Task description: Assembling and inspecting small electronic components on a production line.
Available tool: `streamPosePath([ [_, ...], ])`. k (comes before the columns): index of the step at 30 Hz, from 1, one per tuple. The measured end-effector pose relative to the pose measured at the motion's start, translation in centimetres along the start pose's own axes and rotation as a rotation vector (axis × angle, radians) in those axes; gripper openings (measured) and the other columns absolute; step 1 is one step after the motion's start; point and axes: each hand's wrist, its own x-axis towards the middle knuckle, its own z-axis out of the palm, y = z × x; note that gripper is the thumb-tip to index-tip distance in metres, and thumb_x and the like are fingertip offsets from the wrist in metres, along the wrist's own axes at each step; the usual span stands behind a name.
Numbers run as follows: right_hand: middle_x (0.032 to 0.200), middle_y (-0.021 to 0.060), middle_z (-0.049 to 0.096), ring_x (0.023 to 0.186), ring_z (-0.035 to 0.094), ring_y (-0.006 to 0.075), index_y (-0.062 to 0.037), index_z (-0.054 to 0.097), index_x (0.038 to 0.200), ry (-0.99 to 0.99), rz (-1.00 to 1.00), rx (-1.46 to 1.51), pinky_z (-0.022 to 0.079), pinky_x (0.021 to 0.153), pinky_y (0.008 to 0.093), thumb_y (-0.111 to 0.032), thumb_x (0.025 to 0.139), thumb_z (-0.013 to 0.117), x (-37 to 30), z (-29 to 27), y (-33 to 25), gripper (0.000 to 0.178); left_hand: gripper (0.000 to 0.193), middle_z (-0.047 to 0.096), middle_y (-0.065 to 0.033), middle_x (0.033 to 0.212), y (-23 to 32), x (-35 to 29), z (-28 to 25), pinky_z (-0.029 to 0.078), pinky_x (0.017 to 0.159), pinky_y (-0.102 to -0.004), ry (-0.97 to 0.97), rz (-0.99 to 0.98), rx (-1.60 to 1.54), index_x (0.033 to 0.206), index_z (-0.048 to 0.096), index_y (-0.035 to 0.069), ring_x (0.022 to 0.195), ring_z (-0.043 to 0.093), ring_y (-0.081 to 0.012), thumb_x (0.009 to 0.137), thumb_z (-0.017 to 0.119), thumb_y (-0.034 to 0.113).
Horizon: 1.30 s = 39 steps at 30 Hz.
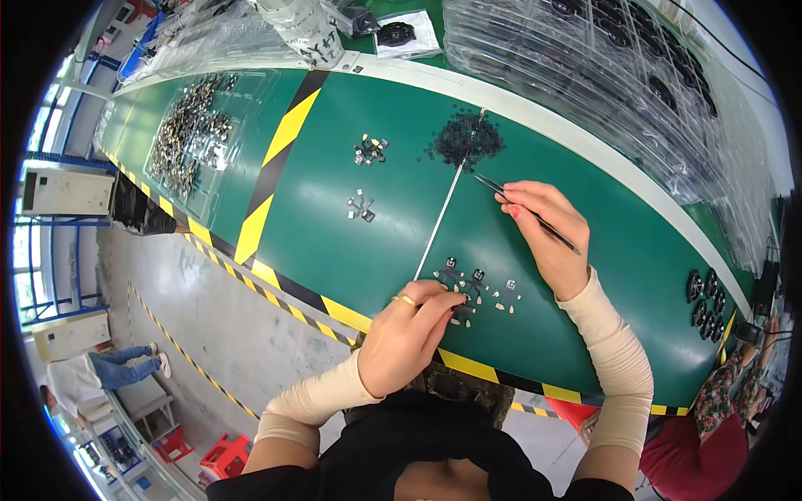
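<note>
Thumb and fingers of my left hand (403, 338) are pinched together at the near edge of a loose group of small black-and-silver parts (477, 282); what they hold, if anything, is too small and covered to make out. My right hand (553, 242) is closed round dark tweezers (489, 184), whose tips point up and left. Just beyond those tips spreads a pile of tiny black rings (466, 140) on the green table (351, 242). The tweezer tips are apart from the pile.
Two small clusters of parts (368, 150) lie left of the ring pile. A clear tray (238, 138) of metallic pieces stands farther left, past striped tape (280, 159). Round black parts (707, 305) sit at right. Stacked clear plastic trays (576, 83) line the far side. Another person (702, 451) is at lower right.
</note>
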Motion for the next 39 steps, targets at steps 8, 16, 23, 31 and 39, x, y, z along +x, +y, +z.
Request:
streamPosePath([
  [8, 0.115, 0.0169, 0.064, 0.102, 0.068, 0.0242, 0.0083, 0.066, 0.110, 0.003, 0.015, 0.026, 0.056, 0.088, 0.0302, 0.010, 0.093, 0.056, 0.5, 0.3, -0.1, 0.020, 0.042, 0.060, -0.0054, 0.122, -0.9, -2.2, 1.7, 0.042, 0.080, -0.0356, 0.058, 0.337, 0.490, 0.115, 0.069, 0.008, 0.097, 0.055, -0.0222, 0.073, 0.075, 0.007],
  [16, 0.114, 0.0170, 0.066, 0.101, 0.069, 0.0266, 0.0053, 0.068, 0.110, -0.107, -0.149, -0.080, 0.057, 0.087, 0.0324, 0.013, 0.085, 0.061, -3.1, -1.1, -2.3, 0.026, 0.040, 0.062, -0.0025, 0.117, -1.2, -1.7, 2.5, 0.042, 0.077, -0.0349, 0.072, 0.395, 0.449, 0.111, 0.070, 0.008, 0.093, 0.055, -0.0207, 0.072, 0.075, 0.008],
  [23, 0.106, 0.0174, 0.066, 0.095, 0.070, 0.0327, 0.0056, 0.070, 0.099, -0.298, -0.435, -0.237, 0.061, 0.078, 0.0361, 0.008, 0.072, 0.074, -10.3, -1.9, -3.8, 0.028, 0.038, 0.064, -0.0004, 0.116, -1.3, -1.5, 2.7, 0.043, 0.077, -0.0339, 0.063, 0.440, 0.450, 0.109, 0.072, 0.008, 0.090, 0.054, -0.0187, 0.072, 0.076, 0.011],
  [31, 0.109, 0.0155, 0.065, 0.097, 0.069, 0.0328, 0.0038, 0.070, 0.103, -0.298, -0.370, -0.231, 0.060, 0.078, 0.0353, 0.011, 0.070, 0.073, -10.1, -2.2, -4.3, 0.034, 0.036, 0.065, -0.0002, 0.114, -2.0, -2.2, 2.6, 0.044, 0.078, -0.0344, 0.082, 0.492, 0.475, 0.106, 0.072, 0.007, 0.090, 0.054, -0.0185, 0.071, 0.075, 0.013],
  [39, 0.107, 0.0164, 0.065, 0.093, 0.071, 0.0329, 0.0040, 0.069, 0.099, -0.398, -0.453, -0.203, 0.062, 0.075, 0.0354, 0.011, 0.070, 0.073, -10.7, -2.1, -4.3, 0.029, 0.031, 0.064, 0.0009, 0.112, -1.9, -2.0, 2.6, 0.043, 0.080, -0.0344, 0.102, 0.532, 0.477, 0.101, 0.074, 0.005, 0.090, 0.053, -0.0183, 0.071, 0.074, 0.012],
])
